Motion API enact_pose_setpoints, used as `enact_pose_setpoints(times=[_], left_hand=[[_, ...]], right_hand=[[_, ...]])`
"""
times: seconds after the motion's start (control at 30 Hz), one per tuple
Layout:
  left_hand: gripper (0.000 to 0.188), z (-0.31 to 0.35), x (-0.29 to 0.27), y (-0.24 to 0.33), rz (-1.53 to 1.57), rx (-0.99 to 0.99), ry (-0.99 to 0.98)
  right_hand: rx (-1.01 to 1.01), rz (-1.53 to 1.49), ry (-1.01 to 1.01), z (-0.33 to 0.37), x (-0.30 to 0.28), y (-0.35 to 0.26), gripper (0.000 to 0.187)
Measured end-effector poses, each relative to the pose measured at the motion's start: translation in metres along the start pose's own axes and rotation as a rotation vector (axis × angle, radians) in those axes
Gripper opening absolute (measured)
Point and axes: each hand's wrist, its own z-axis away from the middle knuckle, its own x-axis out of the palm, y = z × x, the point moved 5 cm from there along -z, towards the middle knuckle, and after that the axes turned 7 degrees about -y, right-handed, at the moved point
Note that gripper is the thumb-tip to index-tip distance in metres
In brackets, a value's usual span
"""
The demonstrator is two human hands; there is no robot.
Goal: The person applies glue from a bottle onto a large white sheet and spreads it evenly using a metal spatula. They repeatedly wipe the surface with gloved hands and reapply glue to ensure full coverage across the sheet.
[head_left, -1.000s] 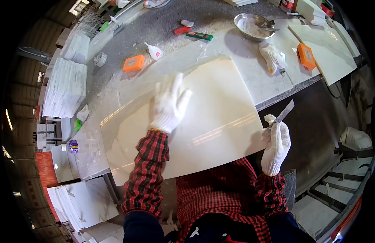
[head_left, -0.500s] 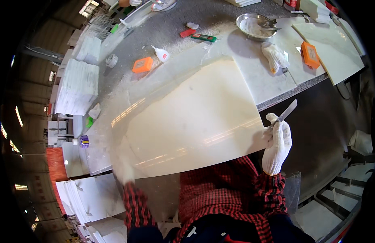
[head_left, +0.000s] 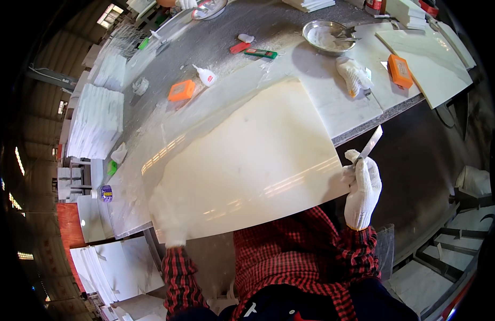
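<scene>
A large glossy cream stone slab [head_left: 247, 155] lies before me, its near edge jutting out past the workbench. At its near left corner, my left hand [head_left: 171, 222], in a white glove, is over the surface; motion smears its fingers, so their pose cannot be made out. My right hand [head_left: 362, 195], also gloved in white, is closed around a flat metal scraper blade [head_left: 371, 142] that points up and away. That hand is beside the slab's right edge, with its fingers against or very near the edge.
Beyond the slab lie an orange block [head_left: 181, 90], a white squeeze bottle [head_left: 206, 76], a green box cutter [head_left: 261, 53] and a metal bowl [head_left: 329, 38] of white paste. Crumpled gloves [head_left: 354, 76] and a second orange block [head_left: 400, 71] sit right. Stacked tiles [head_left: 96, 122] stand left.
The view has shifted slightly, so the bench things appear a little farther left. My left hand has moved slightly at the near left corner. The right hand still grips the scraper blade.
</scene>
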Motion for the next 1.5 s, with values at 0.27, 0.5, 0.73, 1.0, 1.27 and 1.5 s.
enact_pose_setpoints(times=[0.27, 0.5, 0.73, 1.0, 1.27, 1.5], left_hand=[[0.086, -0.08, 0.048, 0.218, -0.143, 0.562, -0.073], [0.078, -0.087, 0.062, 0.31, -0.02, 1.148, -0.389], [0.069, -0.192, 0.086, 0.328, -0.012, 1.183, -0.226], [0.067, -0.241, 0.091, 0.334, -0.094, 1.014, 0.025], [0.096, -0.198, 0.087, 0.298, -0.164, 0.952, -0.152], [0.076, -0.228, 0.083, 0.278, -0.206, 0.776, 0.06]], right_hand=[[0.094, 0.374, -0.209, -0.042, -0.005, -0.029, 0.025], [0.117, 0.36, -0.165, -0.069, -0.001, -0.036, 0.023], [0.079, 0.3, -0.008, -0.064, -0.026, -0.027, 0.025], [0.056, 0.284, 0.082, -0.045, -0.054, -0.023, 0.023], [0.108, 0.353, 0.051, -0.047, -0.043, -0.022, 0.023], [0.176, 0.405, -0.123, -0.048, -0.002, -0.027, 0.024]])
